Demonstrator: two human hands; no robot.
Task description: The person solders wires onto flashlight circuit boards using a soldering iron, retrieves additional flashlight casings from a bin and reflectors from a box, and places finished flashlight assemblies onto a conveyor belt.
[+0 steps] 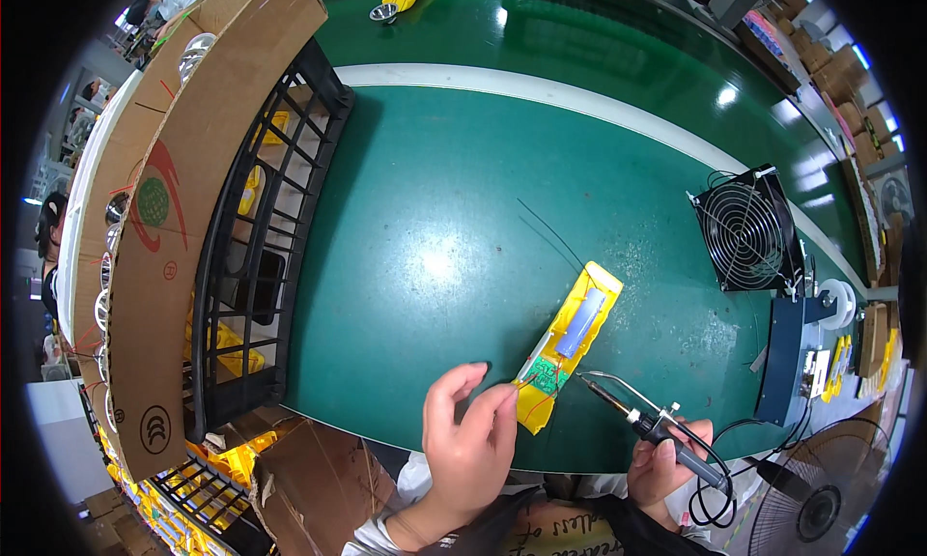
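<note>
Housing, yellow (532, 416), lies at 4 o'clock of view centre; I see right hand (661, 464) gripping soldering iron (645, 426), tip just off green board's (548, 374) 3 o'clock edge. Left hand's (468, 450) thumb and finger sit narrow at 8 o'clock, can't tell if pinching wires (529, 380). I'd steady the joint, then touch briefly.
</note>
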